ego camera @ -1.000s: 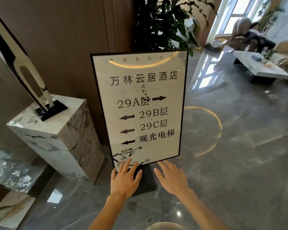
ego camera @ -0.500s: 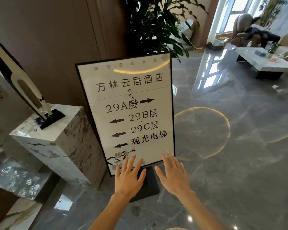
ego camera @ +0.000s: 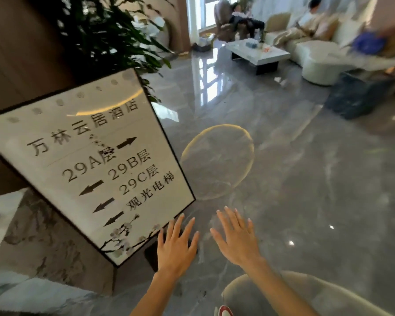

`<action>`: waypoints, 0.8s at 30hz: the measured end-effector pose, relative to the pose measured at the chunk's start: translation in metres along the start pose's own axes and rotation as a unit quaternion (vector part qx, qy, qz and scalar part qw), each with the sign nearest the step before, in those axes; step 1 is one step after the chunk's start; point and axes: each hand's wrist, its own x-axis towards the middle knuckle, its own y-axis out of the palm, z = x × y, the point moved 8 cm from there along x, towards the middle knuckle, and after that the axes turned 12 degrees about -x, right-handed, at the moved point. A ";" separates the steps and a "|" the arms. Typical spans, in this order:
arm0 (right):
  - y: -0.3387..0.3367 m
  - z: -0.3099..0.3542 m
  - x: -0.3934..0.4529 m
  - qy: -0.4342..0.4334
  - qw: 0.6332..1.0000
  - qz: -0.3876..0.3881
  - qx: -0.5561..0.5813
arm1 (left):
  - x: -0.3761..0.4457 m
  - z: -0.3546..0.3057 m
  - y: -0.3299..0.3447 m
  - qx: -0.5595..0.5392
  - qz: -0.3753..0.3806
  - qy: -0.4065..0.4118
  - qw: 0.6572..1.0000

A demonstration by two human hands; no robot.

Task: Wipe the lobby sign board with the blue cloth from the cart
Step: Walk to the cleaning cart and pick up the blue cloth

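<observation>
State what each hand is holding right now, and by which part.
Nothing. The left hand and right hand are both open and empty, fingers spread, beside the sign board.

The sign board (ego camera: 96, 165) reads 万林云居酒店, 29A层, 29B层, 29C层, 观光电梯 (with arrows).

the floor (ego camera: 306, 179) under me is glossy grey marble with pale veins, bright with window glare and small light spots. a gold-rimmed round reflection shows in it just right of the sign board (ego camera: 89, 167), whose dark base (ego camera: 151, 254) stands on the floor. a marble pedestal (ego camera: 43, 247) sits on it at my left. farther off stand a low white coffee table (ego camera: 258, 53), a cream sofa (ego camera: 317, 58) and a potted plant (ego camera: 105, 35).
</observation>
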 end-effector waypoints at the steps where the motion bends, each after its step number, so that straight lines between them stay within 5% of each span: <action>1: 0.002 -0.006 -0.007 0.018 1.000 -0.001 0.000 | -0.001 -0.005 0.003 -0.003 0.007 0.016 1.000; 14: 0.014 -0.063 -0.129 0.284 0.956 -0.023 0.066 | -0.025 -0.069 0.057 -0.025 0.123 0.237 0.964; 24: 0.018 -0.099 -0.233 0.412 0.905 -0.048 0.099 | -0.079 -0.139 0.079 0.004 0.197 0.352 0.915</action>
